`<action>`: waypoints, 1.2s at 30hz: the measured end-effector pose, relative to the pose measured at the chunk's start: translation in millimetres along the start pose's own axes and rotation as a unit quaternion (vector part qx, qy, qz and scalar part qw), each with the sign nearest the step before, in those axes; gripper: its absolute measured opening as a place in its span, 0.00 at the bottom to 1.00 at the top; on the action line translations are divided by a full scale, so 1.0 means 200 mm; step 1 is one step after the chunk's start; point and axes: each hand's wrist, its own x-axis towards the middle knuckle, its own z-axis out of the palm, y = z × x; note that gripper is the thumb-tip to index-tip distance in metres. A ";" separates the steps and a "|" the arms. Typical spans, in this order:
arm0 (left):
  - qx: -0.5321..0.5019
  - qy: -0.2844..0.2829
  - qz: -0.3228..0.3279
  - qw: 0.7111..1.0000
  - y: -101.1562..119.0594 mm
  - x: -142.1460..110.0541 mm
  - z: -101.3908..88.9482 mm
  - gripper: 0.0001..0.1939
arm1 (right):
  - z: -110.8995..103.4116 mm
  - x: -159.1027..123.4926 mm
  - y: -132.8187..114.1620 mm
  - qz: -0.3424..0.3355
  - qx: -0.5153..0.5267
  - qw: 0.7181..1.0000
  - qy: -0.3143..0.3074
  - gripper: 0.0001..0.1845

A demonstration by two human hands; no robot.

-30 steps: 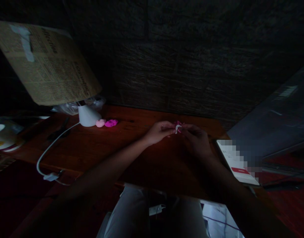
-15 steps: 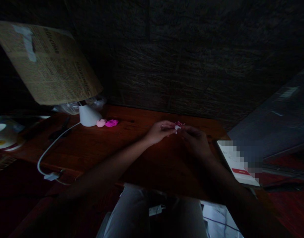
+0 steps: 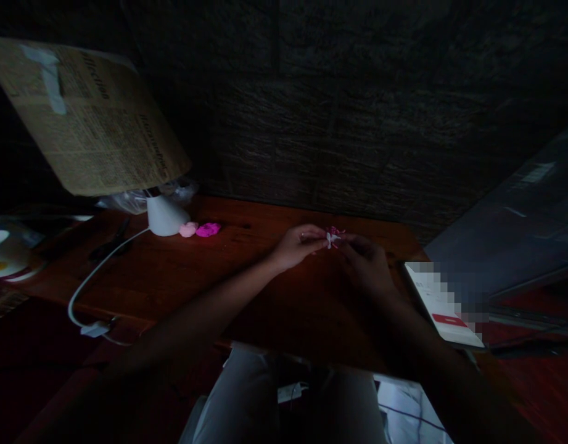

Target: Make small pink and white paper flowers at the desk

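Slightly turned since half a second ago, one small white-and-pink piece (image 3: 331, 239) shows just off centre, between 3 and 4 o'clock, over one wooden table (image 3: 195, 271). Two hands hold it, fingers nearly closed: the left hand (image 3: 293, 248) pinches it from 9 o'clock, and the right hand (image 3: 371, 262), dimly lit, grips it from 4 o'clock. At 9 o'clock from them, two lumps, one pale pink (image 3: 188, 230), one magenta (image 3: 208, 229), touch beside one lamp (image 3: 166, 217).
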 end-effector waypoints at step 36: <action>0.032 -0.034 0.036 0.998 0.00 0.00 0.00 0.15 | -0.01 0.02 0.06 -0.061 -0.017 0.998 -0.027 0.16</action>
